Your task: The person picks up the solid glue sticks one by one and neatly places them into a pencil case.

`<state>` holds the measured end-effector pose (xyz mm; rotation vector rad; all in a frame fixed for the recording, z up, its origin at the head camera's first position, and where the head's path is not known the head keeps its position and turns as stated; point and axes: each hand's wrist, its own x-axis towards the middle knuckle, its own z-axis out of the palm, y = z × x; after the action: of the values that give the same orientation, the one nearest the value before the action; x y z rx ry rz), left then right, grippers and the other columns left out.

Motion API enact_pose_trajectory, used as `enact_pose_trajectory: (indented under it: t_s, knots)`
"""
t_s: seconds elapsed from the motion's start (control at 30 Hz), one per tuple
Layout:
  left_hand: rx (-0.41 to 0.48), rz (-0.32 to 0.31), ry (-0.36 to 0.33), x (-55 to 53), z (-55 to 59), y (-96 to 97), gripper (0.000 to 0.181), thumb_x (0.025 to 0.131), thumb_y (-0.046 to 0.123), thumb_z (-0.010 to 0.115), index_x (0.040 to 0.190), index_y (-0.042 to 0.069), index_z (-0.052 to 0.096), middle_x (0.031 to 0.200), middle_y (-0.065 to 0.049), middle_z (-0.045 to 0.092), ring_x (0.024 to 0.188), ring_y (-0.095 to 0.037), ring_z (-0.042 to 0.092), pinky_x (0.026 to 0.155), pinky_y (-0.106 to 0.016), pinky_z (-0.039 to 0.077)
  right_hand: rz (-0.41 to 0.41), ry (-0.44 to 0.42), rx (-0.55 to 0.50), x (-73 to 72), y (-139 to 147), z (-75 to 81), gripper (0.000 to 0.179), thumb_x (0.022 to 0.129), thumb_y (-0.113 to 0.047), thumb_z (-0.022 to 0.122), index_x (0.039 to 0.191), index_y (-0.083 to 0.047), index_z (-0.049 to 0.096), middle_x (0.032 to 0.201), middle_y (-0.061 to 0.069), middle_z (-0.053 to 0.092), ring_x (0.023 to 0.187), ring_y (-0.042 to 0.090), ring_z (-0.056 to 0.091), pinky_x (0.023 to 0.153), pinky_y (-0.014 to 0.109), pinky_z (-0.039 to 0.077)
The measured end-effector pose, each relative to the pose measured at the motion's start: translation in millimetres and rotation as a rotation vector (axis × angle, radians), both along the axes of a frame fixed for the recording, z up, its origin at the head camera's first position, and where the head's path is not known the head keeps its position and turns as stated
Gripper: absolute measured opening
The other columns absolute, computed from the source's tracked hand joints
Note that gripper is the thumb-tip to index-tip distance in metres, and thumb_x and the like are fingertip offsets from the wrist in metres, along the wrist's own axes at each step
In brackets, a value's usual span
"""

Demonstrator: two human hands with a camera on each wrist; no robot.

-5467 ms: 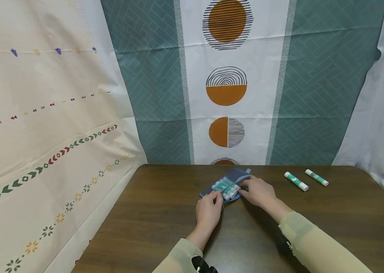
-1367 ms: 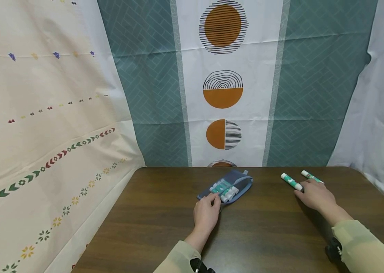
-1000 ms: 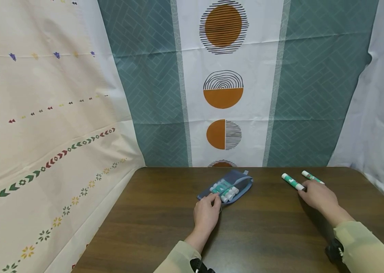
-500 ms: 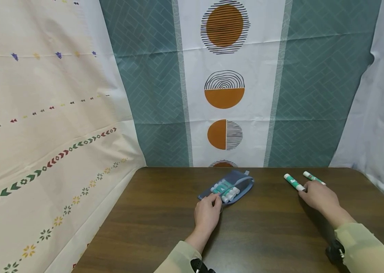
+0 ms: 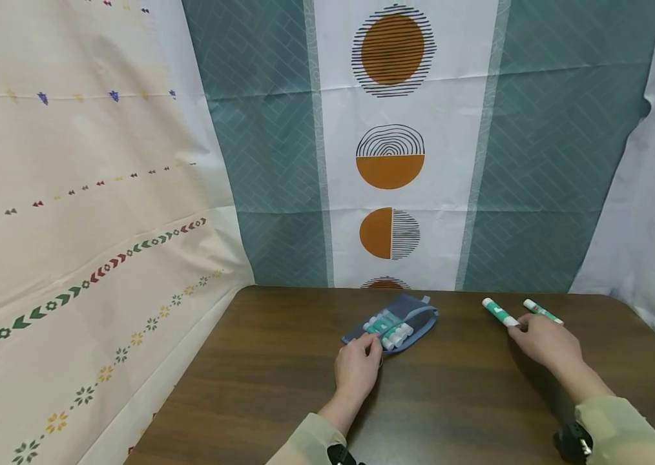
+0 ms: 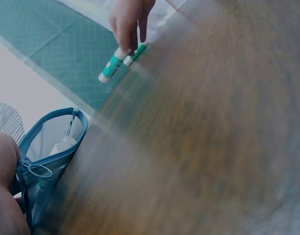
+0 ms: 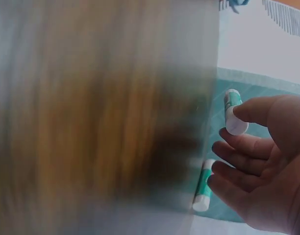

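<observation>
A blue zip pouch (image 5: 356, 332) with a see-through side lies on the brown table, its zip open and several white-and-green glue sticks (image 5: 393, 329) inside. My left hand (image 5: 356, 371) pinches the pouch's near edge; fingertips are partly hidden. In the left wrist view, the pouch's mouth gapes, with a zip pull ring (image 6: 39, 170) beside my hand. To the right, my right hand (image 5: 550, 342) pinches the near end of a glue stick (image 5: 499, 311) between thumb and index finger. Another glue stick (image 5: 539, 311) lies just behind that hand, partly covered by it.
The brown wooden table (image 5: 281, 387) reaches back to a green and white curtain (image 5: 263, 161) with orange circles. A cream patterned cloth (image 5: 89, 271) hangs along the left side and a white cloth (image 5: 641, 226) on the right.
My right hand has left the pouch and reached right to the loose glue sticks. Within the last half second, the held glue stick has shifted slightly left. My left hand keeps its grip on the pouch.
</observation>
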<state>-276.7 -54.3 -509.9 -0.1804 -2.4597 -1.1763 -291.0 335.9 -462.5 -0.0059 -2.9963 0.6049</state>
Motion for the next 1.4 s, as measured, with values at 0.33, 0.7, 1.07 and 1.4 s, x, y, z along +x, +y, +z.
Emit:
enact_pose_trajectory:
  t_s: [0.33, 0.7, 1.07, 1.4]
  knots:
    - [-0.007, 0.008, 0.059, -1.6, -3.4, 1.4, 0.023, 0.105, 0.022, 0.068, 0.112, 0.018, 0.090, 0.122, -0.012, 0.082, 0.120, -0.049, 0.074, 0.101, -0.065, 0.058, -0.028, 0.047, -0.046, 0.7, -15.4, 4.6, 0.051, 0.108, -0.036, 0.061, 0.132, 0.009, 0.069, 0.115, 0.029, 0.073, 0.090, 0.041, 0.067, 0.065, 0.059, 0.054]
    - [0.005, -0.004, -0.013, -1.7, -0.8, 0.7, 0.023, 0.106, 0.021, 0.067, 0.114, 0.020, 0.089, 0.126, -0.008, 0.081, 0.127, -0.043, 0.072, 0.108, -0.061, 0.056, -0.019, 0.036, -0.122, 3.4, -29.9, 7.0, 0.057, 0.108, -0.041, 0.062, 0.134, 0.009, 0.069, 0.129, 0.033, 0.071, 0.102, 0.047, 0.070, 0.077, 0.064, 0.055]
    - [0.015, -0.011, -0.008, -2.0, -0.4, 2.0, 0.023, 0.106, 0.020, 0.067, 0.108, 0.019, 0.090, 0.125, -0.005, 0.081, 0.128, -0.041, 0.072, 0.109, -0.061, 0.055, 0.028, -0.015, -0.137, 5.3, -38.7, 8.8, 0.064, 0.110, -0.047, 0.063, 0.138, 0.010, 0.067, 0.123, 0.029, 0.072, 0.093, 0.035, 0.064, 0.077, 0.056, 0.054]
    - [0.018, -0.010, -0.022, -3.9, -0.3, 2.8, 0.025, 0.106, 0.022, 0.067, 0.095, 0.020, 0.089, 0.126, -0.004, 0.081, 0.130, -0.040, 0.070, 0.111, -0.059, 0.054, 0.092, -0.035, -0.141, 8.2, -54.0, 17.3, 0.060, 0.108, -0.045, 0.068, 0.133, 0.010, 0.070, 0.129, 0.032, 0.071, 0.108, 0.045, 0.068, 0.087, 0.065, 0.055]
